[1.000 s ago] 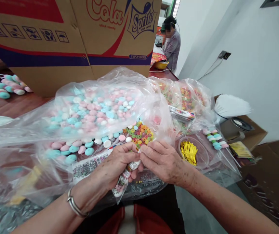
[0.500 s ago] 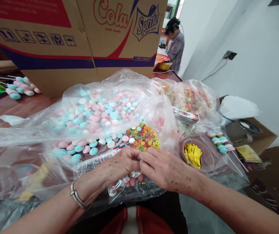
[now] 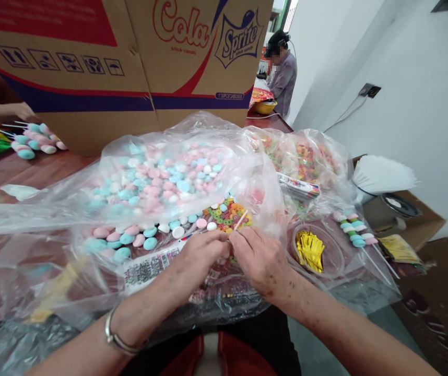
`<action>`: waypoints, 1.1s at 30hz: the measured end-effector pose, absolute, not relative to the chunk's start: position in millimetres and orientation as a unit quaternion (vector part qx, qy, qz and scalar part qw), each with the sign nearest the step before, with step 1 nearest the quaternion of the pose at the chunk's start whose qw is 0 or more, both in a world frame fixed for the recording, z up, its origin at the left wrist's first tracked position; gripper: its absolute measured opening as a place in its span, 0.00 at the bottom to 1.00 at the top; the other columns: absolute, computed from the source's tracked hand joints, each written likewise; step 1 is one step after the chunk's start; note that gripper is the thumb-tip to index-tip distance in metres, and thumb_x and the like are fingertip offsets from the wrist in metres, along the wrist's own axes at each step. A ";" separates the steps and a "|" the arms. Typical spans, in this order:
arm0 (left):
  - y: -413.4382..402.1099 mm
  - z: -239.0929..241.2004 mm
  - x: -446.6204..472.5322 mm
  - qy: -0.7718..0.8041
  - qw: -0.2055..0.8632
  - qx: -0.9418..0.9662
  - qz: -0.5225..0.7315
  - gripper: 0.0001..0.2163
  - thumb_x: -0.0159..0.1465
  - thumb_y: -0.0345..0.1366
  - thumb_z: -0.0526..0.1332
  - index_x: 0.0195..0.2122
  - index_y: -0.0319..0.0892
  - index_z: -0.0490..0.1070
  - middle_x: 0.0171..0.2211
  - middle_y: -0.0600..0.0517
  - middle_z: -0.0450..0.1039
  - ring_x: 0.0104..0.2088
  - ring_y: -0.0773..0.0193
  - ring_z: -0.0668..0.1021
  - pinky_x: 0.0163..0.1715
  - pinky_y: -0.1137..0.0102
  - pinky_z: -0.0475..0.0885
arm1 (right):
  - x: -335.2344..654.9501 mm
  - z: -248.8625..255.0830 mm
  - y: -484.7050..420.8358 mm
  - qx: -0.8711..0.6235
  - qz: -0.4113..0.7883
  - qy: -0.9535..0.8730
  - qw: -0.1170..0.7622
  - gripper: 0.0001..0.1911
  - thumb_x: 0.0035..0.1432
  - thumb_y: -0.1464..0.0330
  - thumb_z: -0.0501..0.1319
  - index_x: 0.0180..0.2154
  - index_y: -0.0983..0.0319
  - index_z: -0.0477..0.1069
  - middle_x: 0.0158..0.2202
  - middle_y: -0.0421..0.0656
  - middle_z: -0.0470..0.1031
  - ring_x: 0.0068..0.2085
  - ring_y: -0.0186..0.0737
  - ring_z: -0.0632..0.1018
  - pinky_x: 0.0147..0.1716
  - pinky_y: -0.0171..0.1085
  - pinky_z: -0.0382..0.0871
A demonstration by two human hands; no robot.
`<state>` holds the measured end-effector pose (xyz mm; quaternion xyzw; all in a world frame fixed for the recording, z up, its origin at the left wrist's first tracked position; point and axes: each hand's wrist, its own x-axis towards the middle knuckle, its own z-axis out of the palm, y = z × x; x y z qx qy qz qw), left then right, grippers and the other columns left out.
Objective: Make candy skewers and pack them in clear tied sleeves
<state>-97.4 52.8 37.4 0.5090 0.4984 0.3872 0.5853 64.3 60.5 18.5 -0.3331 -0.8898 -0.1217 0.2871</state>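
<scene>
My left hand [image 3: 208, 256] and my right hand [image 3: 257, 261] meet at the fingertips, both closed in a pinch. A white candy stick [image 3: 240, 220] pokes up and away from between their fingers; its lower part is hidden under the hands. Just beyond lie small ring-shaped candies [image 3: 224, 214] in yellow, orange, red and green. Pink, blue and white candies [image 3: 149, 243] lie loose to their left, spilling from a large clear bag [image 3: 161, 180]. A printed wrapper [image 3: 149, 269] lies beside my left wrist. Right of my right hand, a clear round tub [image 3: 339, 261] holds gold twist ties [image 3: 310, 250].
A tall cardboard box [image 3: 102, 94] stands behind the bag. Finished candy skewers [image 3: 353, 227] lie at right, others [image 3: 34, 140] at far left near another person's hand [image 3: 24, 111]. White sticks [image 3: 382, 172] stand in a container. A person [image 3: 282, 75] works in the background.
The white stick now shows above my fingers. The clear wrapped piece with pink candy seen below my hands is now mostly hidden. At far left another person's hand has come into view.
</scene>
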 end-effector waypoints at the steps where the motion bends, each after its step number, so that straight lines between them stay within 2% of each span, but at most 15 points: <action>1: 53.6 35.9 -99.6 0.465 0.641 0.467 0.393 0.06 0.57 0.32 0.60 0.25 0.42 0.74 0.27 0.50 0.74 0.34 0.59 0.74 0.34 0.69 0.69 | 64.5 19.0 62.0 -0.319 -0.109 -0.889 0.309 0.11 0.66 0.75 0.50 0.36 0.66 0.70 0.30 0.46 0.72 0.33 0.40 0.71 0.32 0.38 0.65; 4: 53.8 32.7 -103.8 0.408 0.740 0.349 0.405 0.08 0.59 0.36 0.62 0.25 0.39 0.73 0.23 0.51 0.70 0.26 0.63 0.72 0.28 0.69 0.71 | 64.0 20.8 63.4 -0.265 -0.073 -0.895 0.350 0.11 0.66 0.75 0.50 0.41 0.67 0.71 0.32 0.47 0.73 0.35 0.41 0.72 0.35 0.39 0.67; 6: 52.3 32.1 -102.7 0.388 0.763 0.285 0.431 0.05 0.56 0.33 0.66 0.26 0.38 0.73 0.23 0.52 0.70 0.23 0.67 0.71 0.26 0.72 0.71 | 62.0 20.1 62.7 -0.252 -0.075 -0.894 0.364 0.12 0.66 0.75 0.50 0.44 0.67 0.71 0.32 0.47 0.74 0.36 0.42 0.72 0.36 0.40 0.68; 10: 50.6 32.5 -93.5 0.401 0.730 0.224 0.507 0.07 0.51 0.30 0.71 0.28 0.37 0.74 0.23 0.55 0.69 0.23 0.72 0.70 0.24 0.78 0.67 | 53.7 12.9 60.2 -0.271 -0.118 -0.877 0.379 0.12 0.65 0.75 0.50 0.44 0.67 0.71 0.33 0.49 0.75 0.36 0.43 0.72 0.38 0.43 0.68; 13: 50.8 35.0 -87.6 0.442 0.665 0.228 0.557 0.07 0.52 0.32 0.71 0.26 0.38 0.73 0.23 0.56 0.69 0.23 0.72 0.69 0.23 0.79 0.65 | 44.8 10.6 58.3 -0.305 -0.084 -0.863 0.395 0.10 0.64 0.76 0.51 0.36 0.64 0.71 0.30 0.47 0.73 0.34 0.41 0.71 0.37 0.42 0.68; 15: 49.1 39.1 -86.7 0.459 0.619 0.266 0.579 0.06 0.54 0.33 0.70 0.25 0.39 0.73 0.23 0.56 0.69 0.24 0.71 0.70 0.24 0.78 0.66 | 39.8 15.2 57.8 -0.358 0.022 -0.835 0.417 0.11 0.64 0.74 0.51 0.30 0.62 0.68 0.27 0.44 0.71 0.32 0.39 0.71 0.35 0.40 0.67; 18: 42.1 48.2 -89.5 0.488 0.517 0.385 0.588 0.06 0.55 0.34 0.70 0.24 0.41 0.75 0.26 0.55 0.70 0.29 0.68 0.72 0.30 0.77 0.68 | 37.6 31.0 59.7 -0.425 0.302 -0.739 0.426 0.11 0.63 0.71 0.51 0.28 0.60 0.63 0.22 0.37 0.67 0.26 0.34 0.69 0.29 0.34 0.66; 20: 36.4 54.2 -92.2 0.505 0.476 0.427 0.580 0.05 0.55 0.36 0.70 0.28 0.42 0.77 0.25 0.55 0.71 0.27 0.68 0.72 0.28 0.77 0.68 | 38.8 43.3 62.4 -0.427 0.429 -0.677 0.418 0.10 0.62 0.69 0.52 0.27 0.60 0.63 0.21 0.34 0.65 0.24 0.31 0.68 0.25 0.31 0.64; 21: 34.2 56.7 -93.5 0.500 0.497 0.419 0.572 0.07 0.57 0.40 0.68 0.33 0.43 0.78 0.25 0.55 0.71 0.24 0.67 0.72 0.24 0.76 0.67 | 39.3 48.7 63.5 -0.423 0.451 -0.663 0.422 0.10 0.62 0.68 0.53 0.28 0.60 0.64 0.21 0.34 0.65 0.24 0.31 0.68 0.25 0.31 0.64; 23: 32.2 60.5 -96.8 0.467 0.609 0.353 0.535 0.15 0.62 0.49 0.62 0.40 0.43 0.76 0.22 0.54 0.72 0.20 0.65 0.72 0.19 0.72 0.67 | 38.5 56.8 63.8 -0.411 0.428 -0.674 0.440 0.08 0.61 0.67 0.54 0.29 0.60 0.66 0.23 0.36 0.67 0.25 0.31 0.69 0.26 0.31 0.64; 25: 33.1 63.8 -103.4 0.418 0.710 0.272 0.497 0.21 0.65 0.54 0.53 0.43 0.41 0.74 0.24 0.51 0.74 0.20 0.62 0.74 0.21 0.69 0.70 | 34.9 60.0 61.4 -0.381 0.358 -0.724 0.450 0.08 0.62 0.69 0.53 0.31 0.60 0.68 0.26 0.37 0.69 0.28 0.32 0.70 0.30 0.33 0.67; 28: 34.3 71.0 -123.9 0.359 0.705 0.251 0.558 0.25 0.67 0.56 0.49 0.46 0.43 0.76 0.27 0.49 0.78 0.28 0.59 0.78 0.29 0.68 0.74 | 29.3 56.4 57.8 -0.323 0.263 -0.793 0.445 0.09 0.60 0.72 0.51 0.29 0.60 0.66 0.27 0.39 0.69 0.31 0.34 0.70 0.35 0.35 0.67; 30: 32.5 75.8 -140.8 0.298 0.677 0.329 0.586 0.28 0.65 0.60 0.49 0.48 0.46 0.77 0.23 0.50 0.78 0.30 0.55 0.79 0.35 0.64 0.75 | 28.3 51.5 58.5 -0.331 0.259 -0.795 0.438 0.09 0.60 0.73 0.51 0.28 0.60 0.65 0.26 0.38 0.68 0.30 0.33 0.70 0.33 0.34 0.66; 31: 31.3 77.3 -147.8 0.271 0.688 0.382 0.554 0.30 0.63 0.62 0.50 0.47 0.46 0.78 0.18 0.50 0.77 0.29 0.53 0.79 0.38 0.61 0.74 | 28.5 49.3 59.6 -0.347 0.259 -0.787 0.440 0.10 0.60 0.73 0.51 0.28 0.60 0.65 0.25 0.38 0.68 0.29 0.33 0.70 0.33 0.33 0.66; 33: 30.0 77.3 -155.9 0.291 0.729 0.434 0.442 0.32 0.61 0.63 0.51 0.42 0.40 0.80 0.18 0.46 0.77 0.28 0.51 0.79 0.38 0.59 0.73 | 28.1 46.3 60.9 -0.366 0.229 -0.780 0.452 0.09 0.60 0.73 0.51 0.28 0.61 0.65 0.26 0.39 0.68 0.30 0.34 0.70 0.33 0.34 0.66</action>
